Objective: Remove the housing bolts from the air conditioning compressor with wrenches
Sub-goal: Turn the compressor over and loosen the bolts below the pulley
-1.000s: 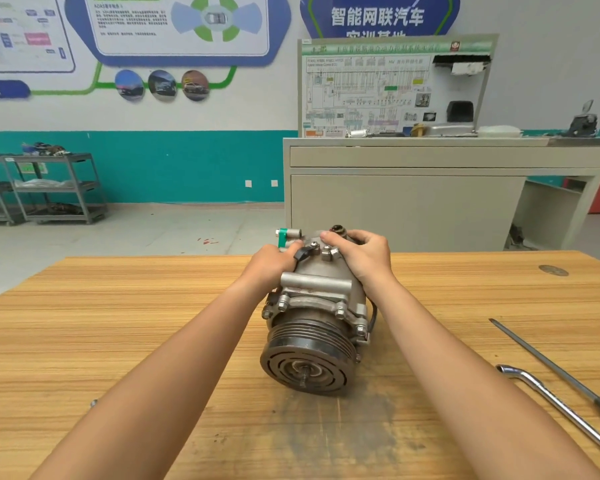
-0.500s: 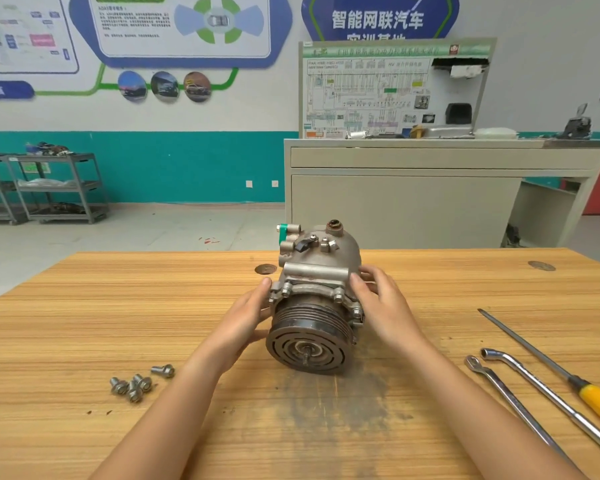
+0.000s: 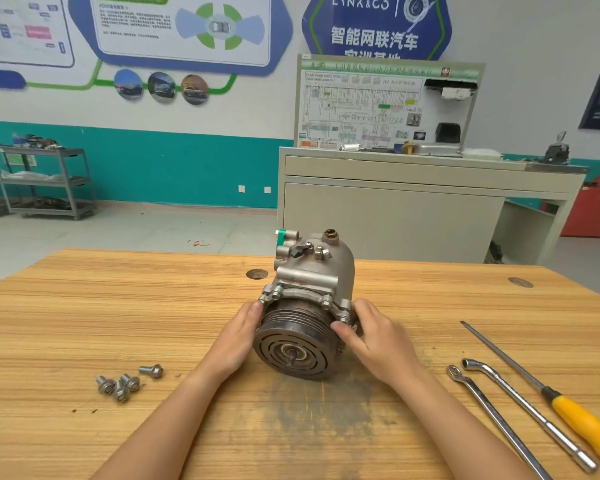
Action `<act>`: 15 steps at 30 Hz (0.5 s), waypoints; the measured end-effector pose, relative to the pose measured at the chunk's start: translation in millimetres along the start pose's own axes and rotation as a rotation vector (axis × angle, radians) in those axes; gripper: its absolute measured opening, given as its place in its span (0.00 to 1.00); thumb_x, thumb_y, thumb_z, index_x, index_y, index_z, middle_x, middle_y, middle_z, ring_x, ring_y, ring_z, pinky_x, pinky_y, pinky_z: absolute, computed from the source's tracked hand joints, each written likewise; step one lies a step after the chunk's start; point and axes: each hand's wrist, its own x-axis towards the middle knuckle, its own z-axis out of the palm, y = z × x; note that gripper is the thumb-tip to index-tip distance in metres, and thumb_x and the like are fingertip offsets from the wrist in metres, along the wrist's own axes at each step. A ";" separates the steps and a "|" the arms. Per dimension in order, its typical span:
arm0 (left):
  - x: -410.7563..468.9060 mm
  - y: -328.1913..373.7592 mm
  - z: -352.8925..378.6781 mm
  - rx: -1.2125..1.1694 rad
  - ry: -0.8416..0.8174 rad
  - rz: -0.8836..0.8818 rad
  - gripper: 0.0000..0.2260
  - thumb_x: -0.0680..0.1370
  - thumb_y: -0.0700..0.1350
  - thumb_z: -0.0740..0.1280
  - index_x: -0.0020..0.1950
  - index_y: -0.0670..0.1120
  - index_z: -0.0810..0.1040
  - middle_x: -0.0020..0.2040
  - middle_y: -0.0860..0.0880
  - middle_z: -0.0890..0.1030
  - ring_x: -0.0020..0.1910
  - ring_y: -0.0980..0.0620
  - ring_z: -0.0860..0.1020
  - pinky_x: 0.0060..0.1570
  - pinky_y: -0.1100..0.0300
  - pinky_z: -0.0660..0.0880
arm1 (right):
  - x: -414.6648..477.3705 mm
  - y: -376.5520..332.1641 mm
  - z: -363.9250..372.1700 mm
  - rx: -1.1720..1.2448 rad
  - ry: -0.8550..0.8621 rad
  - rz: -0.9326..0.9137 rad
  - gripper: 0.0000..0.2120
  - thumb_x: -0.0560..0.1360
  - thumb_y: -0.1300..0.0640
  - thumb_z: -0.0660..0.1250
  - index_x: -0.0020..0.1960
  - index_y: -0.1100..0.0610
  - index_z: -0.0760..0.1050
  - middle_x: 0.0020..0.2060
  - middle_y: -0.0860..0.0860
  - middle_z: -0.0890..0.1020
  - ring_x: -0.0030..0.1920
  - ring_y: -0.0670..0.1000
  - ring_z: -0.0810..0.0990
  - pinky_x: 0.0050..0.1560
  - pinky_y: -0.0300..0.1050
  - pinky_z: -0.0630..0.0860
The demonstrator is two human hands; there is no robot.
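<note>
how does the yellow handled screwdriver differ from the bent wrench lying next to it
The screwdriver has a yellow handle with a black collar; the bent wrench is bare metal throughout. The screwdriver's shaft runs straight to a thin tip; the bent wrench hooks over at its far end. Both lie flat on the table, right of the compressor, slanting much the same way.

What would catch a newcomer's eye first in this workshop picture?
The grey compressor lies centrally on the table, pulley facing the camera, held between the left hand and right hand. Loose bolts cluster to its left; two wrenches and a yellow-handled screwdriver lie to its right.
</note>
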 end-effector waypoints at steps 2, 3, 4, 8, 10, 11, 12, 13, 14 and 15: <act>0.6 2.7 -0.7 -0.016 -0.019 0.008 0.18 0.74 0.62 0.49 0.60 0.61 0.68 0.55 0.69 0.71 0.56 0.74 0.69 0.53 0.79 0.61 | 3.1 0.6 1.6 -0.051 0.036 -0.011 0.29 0.71 0.28 0.45 0.45 0.53 0.66 0.36 0.43 0.70 0.34 0.46 0.71 0.30 0.40 0.65; 0.8 4.8 -0.7 -0.023 -0.034 0.012 0.16 0.74 0.61 0.49 0.58 0.63 0.67 0.54 0.70 0.70 0.53 0.79 0.69 0.49 0.83 0.61 | 3.9 0.1 2.2 -0.057 0.060 -0.012 0.29 0.71 0.28 0.45 0.43 0.53 0.65 0.35 0.42 0.70 0.33 0.46 0.71 0.29 0.40 0.64; 1.1 6.4 -0.6 -0.028 -0.048 0.016 0.15 0.74 0.61 0.49 0.57 0.63 0.67 0.52 0.70 0.70 0.49 0.82 0.68 0.46 0.85 0.61 | 4.7 -0.8 2.4 -0.061 0.079 -0.013 0.28 0.70 0.28 0.44 0.42 0.52 0.64 0.33 0.42 0.69 0.32 0.46 0.70 0.28 0.39 0.62; 2.4 7.6 -1.9 -0.032 -0.088 0.014 0.16 0.74 0.60 0.48 0.55 0.62 0.70 0.52 0.66 0.75 0.48 0.78 0.73 0.45 0.83 0.64 | 4.6 -5.3 1.1 -0.052 0.109 -0.020 0.27 0.68 0.30 0.41 0.41 0.52 0.62 0.31 0.43 0.69 0.29 0.47 0.69 0.25 0.33 0.56; 3.1 7.0 -2.7 -0.015 -0.120 -0.008 0.19 0.74 0.62 0.46 0.57 0.61 0.71 0.57 0.60 0.77 0.54 0.70 0.74 0.50 0.80 0.65 | 4.1 -6.4 0.4 -0.054 0.124 -0.011 0.28 0.67 0.29 0.40 0.41 0.53 0.63 0.32 0.44 0.70 0.30 0.47 0.69 0.26 0.33 0.56; 2.9 7.0 -3.0 -0.013 -0.133 -0.017 0.20 0.73 0.64 0.46 0.56 0.62 0.71 0.58 0.58 0.76 0.56 0.67 0.73 0.52 0.78 0.65 | 3.5 -6.5 0.4 -0.060 0.131 -0.007 0.30 0.67 0.28 0.39 0.41 0.53 0.63 0.33 0.44 0.70 0.31 0.48 0.70 0.26 0.35 0.57; 2.8 7.5 -3.3 -0.011 -0.139 -0.016 0.22 0.72 0.69 0.46 0.56 0.63 0.71 0.59 0.59 0.76 0.57 0.67 0.73 0.52 0.79 0.64 | 2.7 -6.4 0.8 -0.066 0.137 -0.010 0.33 0.67 0.27 0.36 0.41 0.53 0.63 0.33 0.44 0.71 0.31 0.49 0.71 0.26 0.38 0.58; 3.2 7.9 -3.4 -0.013 -0.136 -0.001 0.26 0.68 0.75 0.46 0.55 0.63 0.71 0.58 0.61 0.76 0.56 0.69 0.72 0.51 0.79 0.64 | 2.0 -6.2 0.9 -0.075 0.141 -0.018 0.37 0.67 0.26 0.33 0.41 0.55 0.65 0.33 0.46 0.72 0.31 0.51 0.73 0.26 0.40 0.59; 4.1 7.3 -3.1 -0.011 -0.118 0.016 0.32 0.64 0.80 0.47 0.55 0.63 0.71 0.56 0.62 0.76 0.55 0.70 0.72 0.50 0.80 0.65 | 1.4 -6.1 1.2 -0.084 0.152 -0.032 0.41 0.67 0.26 0.31 0.41 0.57 0.68 0.33 0.48 0.74 0.30 0.52 0.75 0.26 0.42 0.61; 5.4 5.6 -2.4 -0.006 -0.094 0.032 0.37 0.60 0.82 0.46 0.55 0.61 0.72 0.54 0.62 0.77 0.55 0.68 0.73 0.49 0.79 0.66 | 0.8 -6.0 1.5 -0.090 0.170 -0.048 0.43 0.69 0.27 0.31 0.41 0.60 0.71 0.32 0.50 0.75 0.29 0.54 0.76 0.26 0.42 0.63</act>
